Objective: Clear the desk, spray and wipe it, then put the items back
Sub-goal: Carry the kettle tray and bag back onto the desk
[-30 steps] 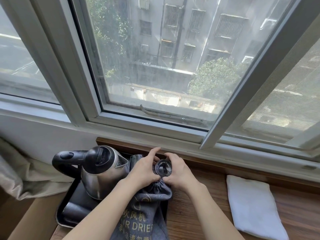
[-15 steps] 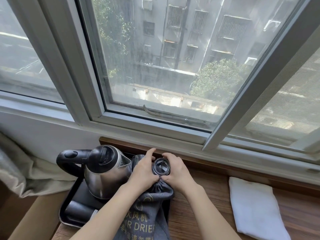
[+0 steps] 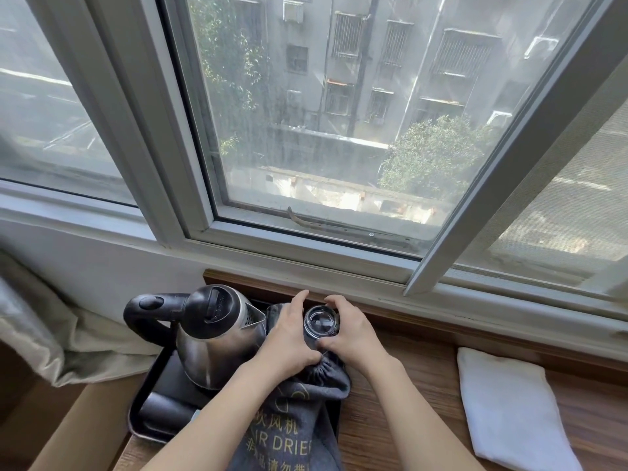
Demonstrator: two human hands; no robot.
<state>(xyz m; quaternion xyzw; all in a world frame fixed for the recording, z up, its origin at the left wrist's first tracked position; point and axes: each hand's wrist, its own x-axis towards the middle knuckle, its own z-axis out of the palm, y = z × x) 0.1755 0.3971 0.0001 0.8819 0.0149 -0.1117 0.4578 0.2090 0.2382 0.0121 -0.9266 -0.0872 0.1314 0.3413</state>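
A clear glass (image 3: 321,322) stands upright at the back of the wooden desk (image 3: 421,399), next to the window sill. My left hand (image 3: 289,341) and my right hand (image 3: 353,334) wrap around it from both sides. Under my wrists lies a grey hair-dryer bag (image 3: 292,423) with yellow lettering, partly on a black tray (image 3: 163,396). A steel kettle (image 3: 217,338) with a black handle stands on that tray, just left of my left hand.
A folded white cloth (image 3: 509,406) lies on the desk at the right. A beige curtain (image 3: 40,334) hangs at the left beside the tray. The window frame (image 3: 306,256) runs right behind the desk's back edge.
Both hands and the glass have stayed in much the same place at the back of the desk; the view has tilted slightly.
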